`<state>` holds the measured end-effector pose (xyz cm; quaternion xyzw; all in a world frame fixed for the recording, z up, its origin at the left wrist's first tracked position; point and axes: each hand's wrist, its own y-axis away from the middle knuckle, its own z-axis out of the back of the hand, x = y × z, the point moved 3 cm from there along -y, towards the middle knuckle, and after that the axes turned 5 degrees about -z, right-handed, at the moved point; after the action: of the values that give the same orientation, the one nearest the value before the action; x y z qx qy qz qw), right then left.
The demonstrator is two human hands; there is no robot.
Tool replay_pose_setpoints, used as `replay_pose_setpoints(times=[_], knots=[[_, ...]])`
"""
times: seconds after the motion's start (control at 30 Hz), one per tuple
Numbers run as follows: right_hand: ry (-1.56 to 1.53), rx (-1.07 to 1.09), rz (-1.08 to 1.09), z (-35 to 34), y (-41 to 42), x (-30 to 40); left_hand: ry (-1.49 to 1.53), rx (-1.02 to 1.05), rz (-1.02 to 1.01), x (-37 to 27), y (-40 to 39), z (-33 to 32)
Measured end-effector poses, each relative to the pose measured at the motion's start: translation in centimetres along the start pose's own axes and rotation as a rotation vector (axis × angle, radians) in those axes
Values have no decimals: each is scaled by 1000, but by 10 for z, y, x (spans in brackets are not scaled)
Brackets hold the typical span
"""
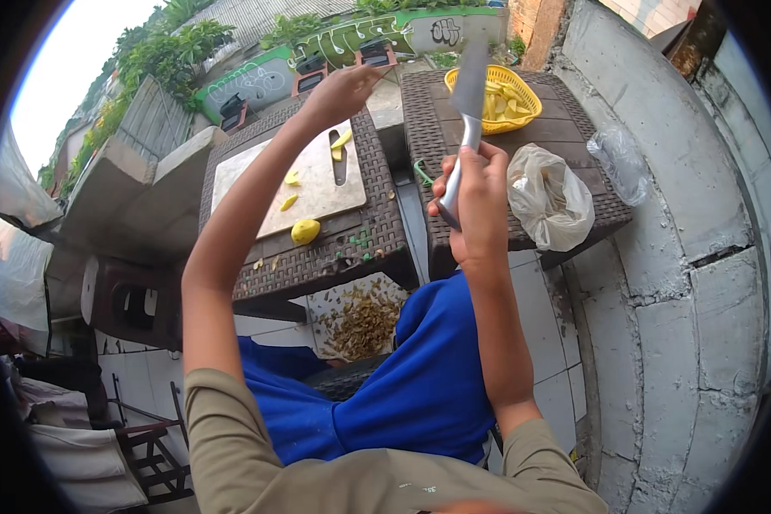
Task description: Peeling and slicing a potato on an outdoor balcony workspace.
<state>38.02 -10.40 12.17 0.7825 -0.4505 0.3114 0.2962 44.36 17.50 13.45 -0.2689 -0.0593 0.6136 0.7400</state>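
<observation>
My right hand [475,199] grips the metal handle of a kitchen knife [471,83], its broad blade pointing up and away from me. Over the far part of the left table, my left hand [344,93] is raised with its fingers close together; whether anything is between them cannot be told. A white cutting board [324,202] below it carries a few yellow potato pieces [288,203], some by its dark handle slot [339,168]. One peeled potato [305,232] sits at the board's near edge. Beyond the knife, a yellow plastic basket [531,96] holds cut potato wedges [504,103].
Two brown woven-pattern tables [385,218] stand side by side with a narrow gap. The right one bears a tied plastic bag [550,196], a clear bag [619,164] and a green-handled tool [423,173]. Peelings [363,321] cover the floor tiles. A block wall [668,257] runs along the right.
</observation>
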Motion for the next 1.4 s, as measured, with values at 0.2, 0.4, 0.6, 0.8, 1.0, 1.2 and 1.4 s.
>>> replay_pose_setpoints(times=[0.2,0.4,0.6,0.8,1.0,1.2,1.4], knots=[[477,174,-33,-23,3,-51,-177,314,170,63,146,31],[661,49,66,-18,2,-75,-303,488,309,41,122,-4],[691,-26,78,-23,-5,-90,-433,653,212,45,88,-11],[728,-2,174,-38,-8,-108,-510,706,232,40,77,-18],[604,-5,134,-46,-7,-114,-538,634,137,36,87,-20],[427,-33,22,-33,-19,-119,-601,465,19,43,98,-26],[348,-89,-100,-27,-23,-115,-616,361,32,54,100,-33]])
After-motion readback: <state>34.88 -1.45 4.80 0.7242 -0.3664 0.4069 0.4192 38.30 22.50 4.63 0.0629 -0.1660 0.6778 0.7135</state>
